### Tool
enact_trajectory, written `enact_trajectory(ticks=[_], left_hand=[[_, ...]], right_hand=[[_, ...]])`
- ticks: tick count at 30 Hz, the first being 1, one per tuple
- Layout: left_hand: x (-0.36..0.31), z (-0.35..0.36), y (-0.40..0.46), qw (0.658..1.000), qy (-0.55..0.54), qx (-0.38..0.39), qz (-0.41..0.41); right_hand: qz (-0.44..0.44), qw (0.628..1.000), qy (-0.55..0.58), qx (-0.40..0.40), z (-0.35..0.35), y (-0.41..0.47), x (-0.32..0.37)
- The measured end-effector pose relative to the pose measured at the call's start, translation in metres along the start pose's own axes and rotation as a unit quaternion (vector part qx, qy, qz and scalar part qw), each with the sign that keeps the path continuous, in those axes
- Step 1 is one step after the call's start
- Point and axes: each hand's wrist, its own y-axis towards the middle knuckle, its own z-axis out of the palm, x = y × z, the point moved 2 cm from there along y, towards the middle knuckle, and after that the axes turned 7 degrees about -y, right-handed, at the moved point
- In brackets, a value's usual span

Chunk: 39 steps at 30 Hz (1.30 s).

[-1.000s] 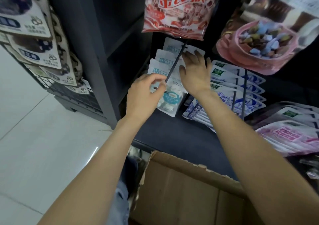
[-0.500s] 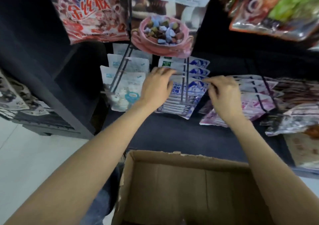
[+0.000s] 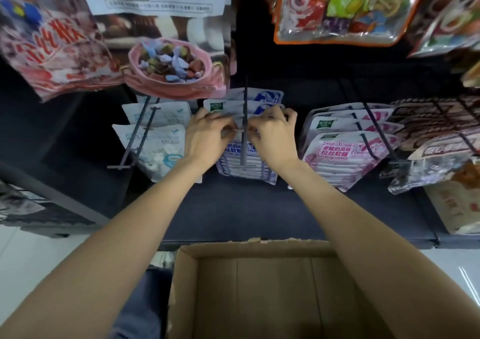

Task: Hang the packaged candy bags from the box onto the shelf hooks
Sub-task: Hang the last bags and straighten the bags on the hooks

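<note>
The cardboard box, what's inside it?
The cardboard box shows only bare brown walls inside; no candy bags visible. Its bottom lies below the picture's edge, and both forearms cover its sides.

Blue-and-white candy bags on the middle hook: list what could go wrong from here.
1. Both the left hand and right hand pinch the top of the front blue-and-white candy bag at the grey hook; a hard pull might tear its hang hole.
2. That hook already looks full, so a bag could slip off its end.
3. The forearms reach over the cardboard box; drawing back might bump it.
</note>
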Motion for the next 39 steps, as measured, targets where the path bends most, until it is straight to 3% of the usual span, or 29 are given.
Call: enact_trajectory(ticks=[4, 7, 12, 14, 26, 31, 33, 36, 39], left_hand=[[-0.002, -0.007, -0.004, 1.000, 0.007, 0.006, 0.019], [-0.004, -0.009, -0.003, 1.000, -0.005, 0.023, 0.018], [-0.013, -0.009, 0.003, 0.998, -0.035, 0.038, -0.019], [-0.017, -0.009, 0.006, 0.999, -0.028, 0.030, -0.027], [-0.015, -0.002, 0.007, 0.999, -0.027, 0.041, -0.008], [-0.001, -0.013, 0.025, 0.993, -0.097, -0.005, -0.066], [0.013, -0.003, 0.044, 0.991, -0.068, 0.035, -0.106], [0.020, 0.021, 0.062, 0.982, 0.003, 0.171, -0.079], [0.021, 0.036, 0.066, 0.974, 0.046, 0.204, -0.084]], right_hand=[[-0.025, 1.000, 0.010, -0.012, 0.000, -0.001, -0.006], [0.030, 0.999, 0.024, 0.000, -0.005, 0.013, -0.019], [0.046, 0.986, -0.006, 0.160, 0.002, 0.042, -0.017], [0.062, 0.982, 0.003, 0.177, 0.006, 0.046, -0.014], [0.047, 0.988, -0.001, 0.147, 0.012, 0.049, -0.016], [0.055, 0.994, -0.022, 0.093, 0.002, 0.062, -0.033], [0.044, 0.988, -0.048, 0.143, 0.008, 0.066, -0.038], [0.028, 0.957, -0.055, 0.284, 0.024, 0.062, -0.039], [0.044, 0.945, -0.036, 0.323, 0.033, 0.053, -0.041]])
